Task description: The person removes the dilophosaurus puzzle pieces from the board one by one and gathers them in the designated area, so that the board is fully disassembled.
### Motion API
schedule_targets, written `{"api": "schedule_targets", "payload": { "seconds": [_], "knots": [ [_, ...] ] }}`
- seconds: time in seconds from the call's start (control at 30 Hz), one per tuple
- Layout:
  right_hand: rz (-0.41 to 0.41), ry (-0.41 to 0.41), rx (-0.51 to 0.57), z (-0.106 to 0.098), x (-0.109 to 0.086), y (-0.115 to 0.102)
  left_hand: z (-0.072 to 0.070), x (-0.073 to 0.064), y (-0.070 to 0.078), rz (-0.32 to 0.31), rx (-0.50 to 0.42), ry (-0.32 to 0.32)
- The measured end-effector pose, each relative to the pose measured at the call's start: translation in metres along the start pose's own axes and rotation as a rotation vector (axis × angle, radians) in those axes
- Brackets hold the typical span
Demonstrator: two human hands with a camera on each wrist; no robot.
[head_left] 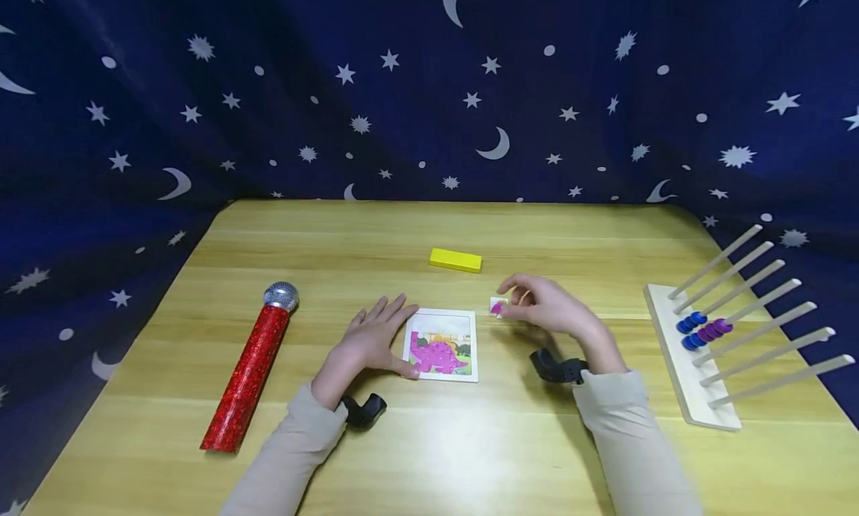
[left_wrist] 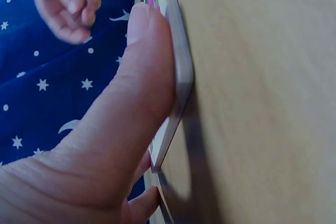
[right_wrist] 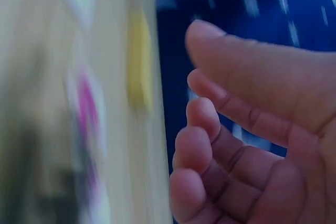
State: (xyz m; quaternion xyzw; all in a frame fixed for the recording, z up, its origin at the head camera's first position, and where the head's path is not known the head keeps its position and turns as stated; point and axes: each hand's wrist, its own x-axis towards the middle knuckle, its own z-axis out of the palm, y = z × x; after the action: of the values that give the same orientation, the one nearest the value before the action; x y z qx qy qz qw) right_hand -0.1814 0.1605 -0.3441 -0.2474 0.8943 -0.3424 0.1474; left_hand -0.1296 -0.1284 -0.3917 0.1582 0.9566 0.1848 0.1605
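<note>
Meanwhile, two hands work at a small picture puzzle on a wooden table.

Flat and spread, the left hand (head_left: pixel 371 342) rests beside the puzzle tray (head_left: pixel 444 346), its thumb (left_wrist: pixel 139 98) pressed against the tray's left edge. The right hand (head_left: pixel 549 307) hovers just right of the tray's far corner, fingers loosely curled over a loose puzzle piece (head_left: pixel 498 306) on the table (head_left: pixel 470 441); whether they touch it is hard to tell. A yellow block (head_left: pixel 455 259) lies beyond the tray, a red glitter microphone (head_left: pixel 251 367) well to the left, and a bead rack (head_left: pixel 711 337) near the right edge. Bare tabletop lies between the tray and the near edge.
</note>
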Motion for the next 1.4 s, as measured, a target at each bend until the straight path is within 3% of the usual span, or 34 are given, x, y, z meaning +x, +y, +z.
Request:
{"api": "schedule_targets", "payload": {
  "seconds": [0.2,0.43,0.73,1.03,1.23,1.4],
  "knots": [
    [-0.173,-0.165,-0.127,0.059,0.016,-0.046,0.0,0.001,-0.001,-0.01,0.002,0.009],
    [-0.153,-0.147,-0.248,0.098,0.019,-0.057,0.0,0.0,-0.006,-0.008,0.02,0.001],
    [-0.145,-0.022,-0.217,0.103,0.021,-0.057,-0.004,0.0,-0.005,0.003,0.028,-0.003],
    [-0.212,0.062,-0.177,0.106,0.026,-0.055,-0.005,-0.003,-0.004,-0.004,0.013,0.003],
    [-0.201,0.064,-0.166,0.109,0.026,-0.052,-0.001,-0.005,-0.004,-0.008,0.01,-0.008],
    [-0.143,0.038,-0.091,0.097,0.023,-0.047,-0.001,-0.002,-0.001,0.009,-0.001,-0.001]
  ]
}}
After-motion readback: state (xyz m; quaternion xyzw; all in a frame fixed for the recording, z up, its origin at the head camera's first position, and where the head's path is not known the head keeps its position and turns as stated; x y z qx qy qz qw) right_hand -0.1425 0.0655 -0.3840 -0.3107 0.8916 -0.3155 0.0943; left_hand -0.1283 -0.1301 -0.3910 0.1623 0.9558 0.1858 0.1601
